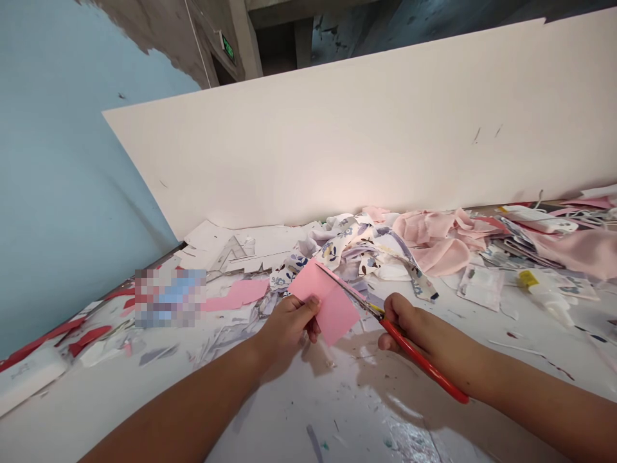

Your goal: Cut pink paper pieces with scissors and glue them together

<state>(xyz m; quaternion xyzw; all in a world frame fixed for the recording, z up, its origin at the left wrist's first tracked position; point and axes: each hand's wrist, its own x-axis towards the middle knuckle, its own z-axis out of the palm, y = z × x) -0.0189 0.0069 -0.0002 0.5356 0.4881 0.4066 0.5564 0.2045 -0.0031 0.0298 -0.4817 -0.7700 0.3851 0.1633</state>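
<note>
Here's the left hand, closed in a firm pinch on a sheet of pink paper, thumb laid on top, fingers tucked underneath. The sheet is tilted up off the surface, spanning the space just to the right of that hand and a little beyond it.

And over to the right hand, fingers curled around the red-handled scissors, a closed grip with the long red handle running back beneath the wrist. The blades point forward and left from this hand, right across the paper's upper edge, their tips close to its far corner. How wide they are parted is hard to tell.

Straight ahead of the left hand, what a heap! Flower-patterned cloth lies crumpled there, just past the paper. Ahead of the right hand and slightly to its right, folds of pale pink fabric are piled up. Farther right of that same hand, a white bottle lies tipped over, yellow cap toward the back.

Now to the left of the left hand: more pink paper pieces flat among the pale offcuts, and well out beyond them, red scraps beside a white, box-like item. Behind it all, well forward of both hands, stands a broad white board, meeting a blue wall at its left.
</note>
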